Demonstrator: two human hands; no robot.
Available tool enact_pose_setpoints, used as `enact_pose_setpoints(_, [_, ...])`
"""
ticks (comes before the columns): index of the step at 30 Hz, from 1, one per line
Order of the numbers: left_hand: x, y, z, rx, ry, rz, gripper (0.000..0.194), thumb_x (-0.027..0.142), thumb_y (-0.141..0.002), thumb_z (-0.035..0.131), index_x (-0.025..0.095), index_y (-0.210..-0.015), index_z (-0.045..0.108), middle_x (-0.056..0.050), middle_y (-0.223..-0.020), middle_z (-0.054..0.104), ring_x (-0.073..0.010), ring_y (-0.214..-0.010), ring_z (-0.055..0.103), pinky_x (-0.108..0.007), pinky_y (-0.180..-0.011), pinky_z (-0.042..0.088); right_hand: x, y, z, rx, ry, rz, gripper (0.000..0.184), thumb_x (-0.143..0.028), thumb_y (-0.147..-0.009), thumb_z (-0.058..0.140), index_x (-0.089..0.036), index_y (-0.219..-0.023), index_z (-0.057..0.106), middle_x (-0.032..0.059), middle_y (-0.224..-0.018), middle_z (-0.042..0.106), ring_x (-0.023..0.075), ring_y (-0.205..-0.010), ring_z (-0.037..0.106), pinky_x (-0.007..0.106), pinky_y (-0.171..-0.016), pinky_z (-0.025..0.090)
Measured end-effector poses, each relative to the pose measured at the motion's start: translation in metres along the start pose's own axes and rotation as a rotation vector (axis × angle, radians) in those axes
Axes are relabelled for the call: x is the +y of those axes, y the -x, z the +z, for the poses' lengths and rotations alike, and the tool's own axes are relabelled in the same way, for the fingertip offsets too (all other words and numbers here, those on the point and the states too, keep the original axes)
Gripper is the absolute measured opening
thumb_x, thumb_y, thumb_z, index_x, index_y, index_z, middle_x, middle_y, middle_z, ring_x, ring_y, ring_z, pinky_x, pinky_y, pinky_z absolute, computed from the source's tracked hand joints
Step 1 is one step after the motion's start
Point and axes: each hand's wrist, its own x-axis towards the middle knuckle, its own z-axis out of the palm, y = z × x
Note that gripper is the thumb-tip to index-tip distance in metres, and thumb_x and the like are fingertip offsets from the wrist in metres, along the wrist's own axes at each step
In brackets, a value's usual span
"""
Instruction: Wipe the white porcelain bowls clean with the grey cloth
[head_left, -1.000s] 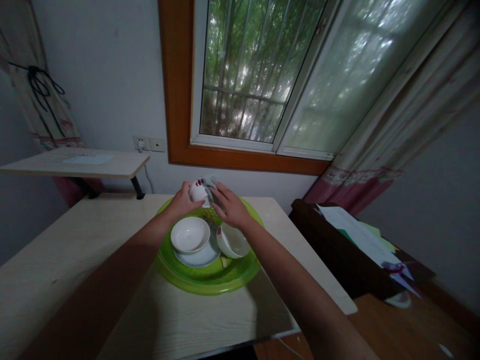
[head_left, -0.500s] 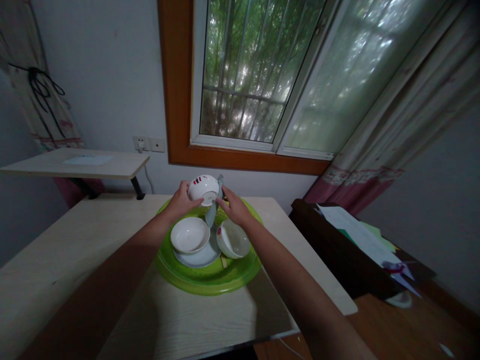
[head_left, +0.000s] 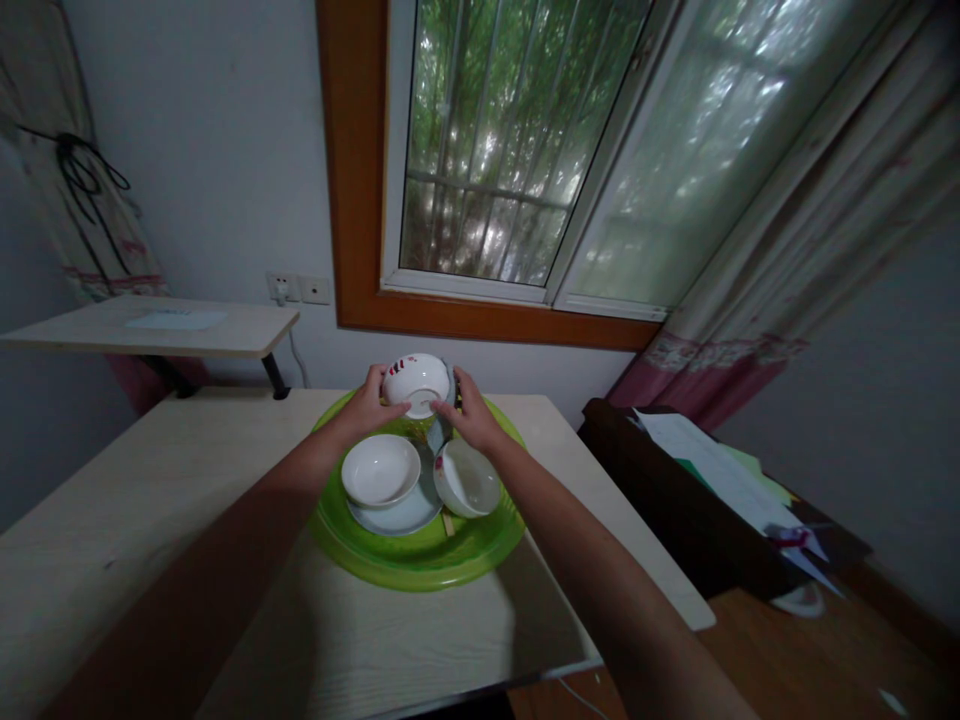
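Both my hands hold a white bowl with red marks above the far side of a green round basin. My left hand grips the bowl's left rim. My right hand is at its right side and also pinches a grey cloth that hangs below the bowl. In the basin lie a white bowl on a plate and a second white bowl tilted on its side.
The basin stands on a light wooden table under a barred window. A small side table is at the left. A dark cabinet with papers stands at the right. A wall socket is behind.
The bowl has turned from upside down to opening toward me and rose slightly. My right hand moved from on top of it to its right side, the cloth now hanging below.
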Motion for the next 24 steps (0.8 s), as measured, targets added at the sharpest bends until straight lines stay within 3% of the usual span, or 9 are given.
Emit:
enact_pose_setpoints(9, [-0.009, -0.002, 0.002, 0.023, -0.137, 0.075, 0.067, 0.042, -0.069, 0.077, 0.02, -0.123, 0.043, -0.012, -0.118, 0.061, -0.0235, -0.104, 0.065, -0.036, -0.085, 0.054, -0.015, -0.001, -0.008, -0.022, 0.083, -0.173, 0.071, -0.051, -0.095, 0.056, -0.02, -0.153, 0.03, 0.0173, -0.14, 0.046, 0.03, -0.134, 0.045, 0.053, -0.116, 0.038])
enact_pose_setpoints(18, [0.005, 0.002, 0.003, 0.071, -0.23, 0.039, 0.063, 0.042, -0.068, 0.078, 0.02, -0.115, 0.043, -0.008, -0.107, 0.062, -0.0208, -0.092, 0.063, -0.033, -0.079, 0.052, -0.022, -0.002, -0.007, -0.031, 0.219, -0.204, 0.063, -0.041, -0.1, 0.05, -0.021, -0.156, 0.029, 0.0174, -0.153, 0.037, 0.0296, -0.144, 0.037, 0.052, -0.12, 0.034])
enact_pose_setpoints(24, [-0.009, -0.005, 0.003, 0.114, -0.189, 0.059, 0.059, 0.043, -0.07, 0.077, 0.021, -0.111, 0.042, -0.005, -0.101, 0.061, -0.0189, -0.087, 0.062, -0.032, -0.077, 0.051, -0.04, -0.001, -0.009, -0.075, 0.345, -0.402, 0.064, -0.037, -0.099, 0.052, -0.024, -0.157, 0.03, 0.0119, -0.164, 0.028, 0.0285, -0.152, 0.026, 0.052, -0.123, 0.03])
